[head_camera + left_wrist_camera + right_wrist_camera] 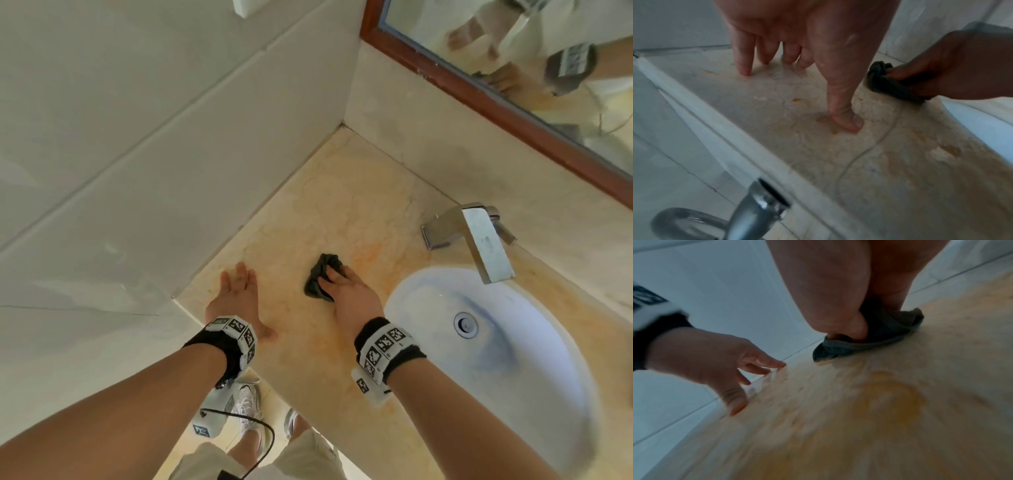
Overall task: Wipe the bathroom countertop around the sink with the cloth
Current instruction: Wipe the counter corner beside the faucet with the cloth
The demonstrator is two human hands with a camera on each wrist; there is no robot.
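Gripping a crumpled dark grey cloth, the right hand presses it onto the orange-stained marble countertop beside the white sink; the left hand rests spread-fingered nearby; beyond, a chrome faucet.

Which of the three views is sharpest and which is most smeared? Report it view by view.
Head view: sharpest and brightly lit, its lines bent by the wide angle; the cloth and faucet read clearly. Left wrist view: dimmer and soft, with the right hand in shadow. Right wrist view: darkest and most smeared, with the countertop streaked by motion blur.
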